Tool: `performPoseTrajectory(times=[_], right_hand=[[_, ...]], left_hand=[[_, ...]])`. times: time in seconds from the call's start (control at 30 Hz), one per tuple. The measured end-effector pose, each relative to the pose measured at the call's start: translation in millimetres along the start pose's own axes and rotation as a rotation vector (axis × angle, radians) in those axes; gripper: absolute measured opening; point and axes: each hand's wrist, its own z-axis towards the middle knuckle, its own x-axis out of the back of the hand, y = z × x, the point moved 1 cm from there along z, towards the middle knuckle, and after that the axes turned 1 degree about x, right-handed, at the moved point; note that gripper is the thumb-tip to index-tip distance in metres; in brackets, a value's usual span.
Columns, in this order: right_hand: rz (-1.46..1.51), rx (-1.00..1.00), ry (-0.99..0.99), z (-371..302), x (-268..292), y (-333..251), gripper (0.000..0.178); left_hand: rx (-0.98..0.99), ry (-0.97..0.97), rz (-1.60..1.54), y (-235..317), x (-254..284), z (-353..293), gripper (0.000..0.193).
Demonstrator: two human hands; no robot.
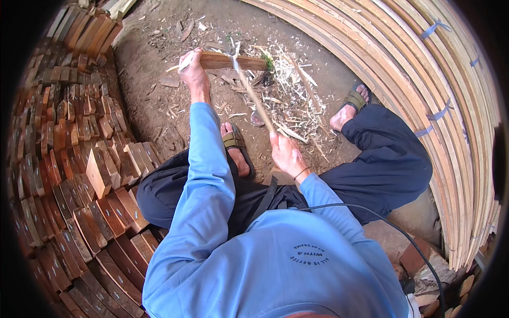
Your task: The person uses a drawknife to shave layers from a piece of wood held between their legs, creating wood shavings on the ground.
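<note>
My left hand point(194, 71) is closed round one end of a short wooden piece point(252, 63), which extends rightward above the ground. A wooden-handled chopping tool point(253, 97) is in my right hand point(289, 155), its fingers wrapped round the near end of the handle. The tool slants away to the upper left, and its metal head point(232, 52) overlaps the middle of the wood in view. Blur hides the head's exact shape and whether it touches the wood. Pale shavings and chips point(297, 87) lie scattered below and beyond the far end of the piece.
Cut wooden blocks point(101, 172) are stacked along the left. Long, thin wooden strips point(424, 69), tied with bluish bands, curve down the right. My sandalled feet point(236, 146) rest on bare earth either side of the chips. A black cable point(403, 229) crosses my lap at lower right.
</note>
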Motion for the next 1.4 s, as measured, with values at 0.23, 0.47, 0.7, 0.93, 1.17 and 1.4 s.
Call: performPoseTrajectory(times=[0.23, 0.47, 0.7, 0.93, 1.17, 1.4], right_hand=[[0.078, 0.062, 0.162, -3, 32, -34, 0.041], [-0.045, 0.015, 0.059, -9, 22, -20, 0.043], [-0.104, 0.072, 0.043, 3, -10, 22, 0.037], [-0.160, 0.079, 0.102, -6, -12, 18, 0.036], [-0.032, 0.081, 0.127, -5, 21, -20, 0.036], [-0.003, -0.017, 0.023, -10, 9, -6, 0.042]], left_hand=[[-0.014, 0.006, 0.011, 3, 3, -2, 0.016], [-0.006, 0.021, 0.052, 2, 3, 0, 0.015], [-0.013, 0.001, -0.024, 1, 1, 10, 0.015], [0.000, -0.003, -0.014, 2, -8, -1, 0.017], [-0.014, 0.007, -0.051, -5, 5, 2, 0.019], [0.007, -0.011, -0.024, -4, 9, 7, 0.020]])
